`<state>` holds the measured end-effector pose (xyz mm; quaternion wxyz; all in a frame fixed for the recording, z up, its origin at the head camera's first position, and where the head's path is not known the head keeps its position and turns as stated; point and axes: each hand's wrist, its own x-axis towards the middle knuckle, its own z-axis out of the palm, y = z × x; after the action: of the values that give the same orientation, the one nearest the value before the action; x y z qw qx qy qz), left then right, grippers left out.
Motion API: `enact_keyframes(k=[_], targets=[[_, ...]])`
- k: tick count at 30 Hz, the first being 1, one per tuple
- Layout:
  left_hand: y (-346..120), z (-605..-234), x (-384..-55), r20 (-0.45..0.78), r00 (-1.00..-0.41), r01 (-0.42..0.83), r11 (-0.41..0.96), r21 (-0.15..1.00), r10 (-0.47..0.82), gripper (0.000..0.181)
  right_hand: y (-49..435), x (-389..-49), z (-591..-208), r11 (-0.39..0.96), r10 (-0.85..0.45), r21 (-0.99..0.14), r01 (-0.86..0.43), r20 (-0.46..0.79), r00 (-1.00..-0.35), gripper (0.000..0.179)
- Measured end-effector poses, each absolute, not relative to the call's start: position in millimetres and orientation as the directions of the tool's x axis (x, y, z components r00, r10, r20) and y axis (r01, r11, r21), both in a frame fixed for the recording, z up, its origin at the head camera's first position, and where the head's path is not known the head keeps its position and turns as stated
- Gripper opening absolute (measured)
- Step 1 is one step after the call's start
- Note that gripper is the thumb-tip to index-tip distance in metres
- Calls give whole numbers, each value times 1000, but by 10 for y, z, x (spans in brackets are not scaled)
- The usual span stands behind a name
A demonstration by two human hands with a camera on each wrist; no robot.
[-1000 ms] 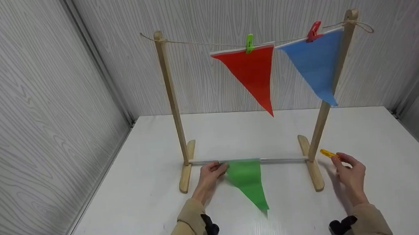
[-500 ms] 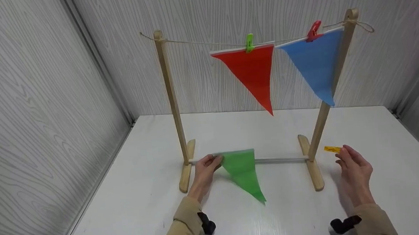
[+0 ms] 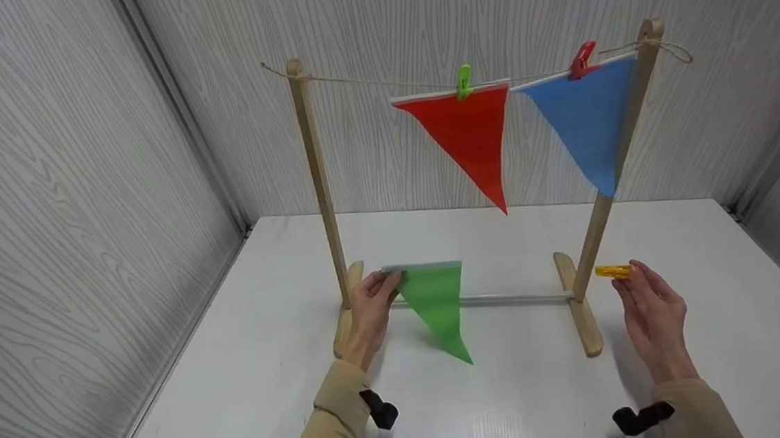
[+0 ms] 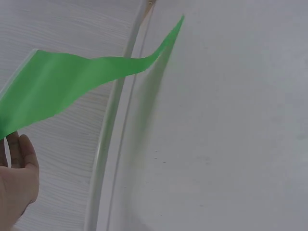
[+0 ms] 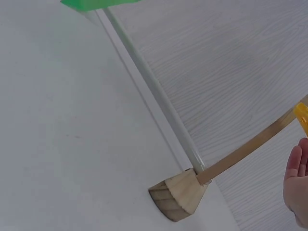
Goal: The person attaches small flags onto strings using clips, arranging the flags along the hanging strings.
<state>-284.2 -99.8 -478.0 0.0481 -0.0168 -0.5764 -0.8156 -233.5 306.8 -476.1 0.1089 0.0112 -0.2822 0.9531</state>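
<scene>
My left hand (image 3: 371,312) pinches the upper left corner of a green triangular pennant (image 3: 436,297), which hangs point down in front of the stand's low bar. In the left wrist view the same pennant (image 4: 62,79) stretches away from the fingers. Over on the right, my right hand (image 3: 655,316) holds a yellow clothespin (image 3: 613,272) at its fingertips, beside the right post. Above, a red pennant (image 3: 470,136) hangs from the string (image 3: 358,81) by a green clothespin (image 3: 464,82). A red clothespin (image 3: 582,61) holds a blue pennant (image 3: 584,120) to its right.
Two wooden posts, the left (image 3: 317,176) and the right (image 3: 619,166), carry the string on wooden feet. A pale rod (image 3: 514,298) joins them low down. The stand rests on a white table (image 3: 516,404), with grey wood-grain panels (image 3: 374,11) behind and beside it.
The green pennant has been lifted from the low rod, up and slightly left, by my left hand. My right hand has risen a little, turning the yellow clothespin level.
</scene>
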Motion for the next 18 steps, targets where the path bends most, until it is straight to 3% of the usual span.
enact_keyframes(k=[18], targets=[[-1142, -4349, -2817, 163, -953, 257, -395, 882, -255, 10, 2735, -2281, -4458, -757, 168, -596, -268, 218, -961, 25]])
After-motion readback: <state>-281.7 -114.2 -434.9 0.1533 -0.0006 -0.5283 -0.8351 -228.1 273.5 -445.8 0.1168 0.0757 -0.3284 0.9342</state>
